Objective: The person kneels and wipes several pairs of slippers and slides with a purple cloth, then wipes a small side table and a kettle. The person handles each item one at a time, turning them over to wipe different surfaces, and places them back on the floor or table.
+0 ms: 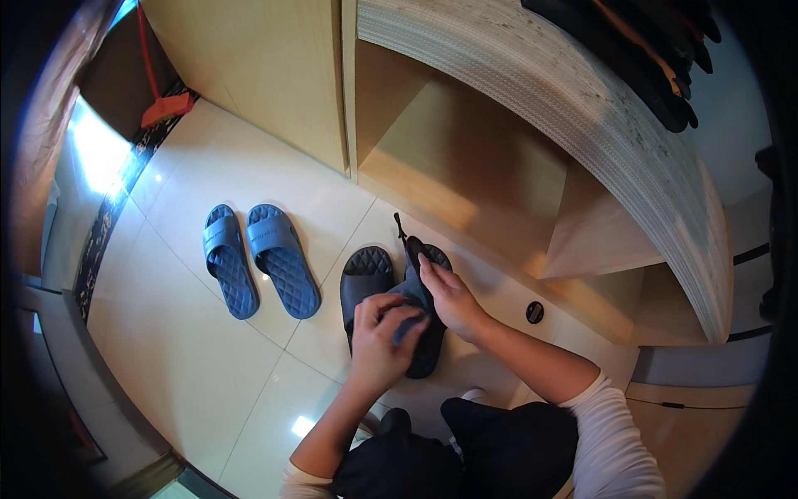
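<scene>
My right hand (453, 299) holds a dark grey, soft-looking item (413, 270) with a thin black loop at its far tip; I cannot make out its exact kind. The fingers lie along the item's right side. My left hand (382, 337) is curled at the item's near end, its fingertips slightly blurred and pressed on a grey-blue part. Below the hands, a pair of black slippers stands on the floor: the left slipper (366, 274) is partly covered by my left hand, and the right slipper (426, 362) is mostly hidden by the item and both hands.
A pair of blue slippers (284, 259) lies to the left on the tiled floor (249, 366). An open wooden cabinet (474, 158) with a curved front stands at the right. A small round black object (534, 313) lies near its base. A red broom (166, 108) leans at the far left.
</scene>
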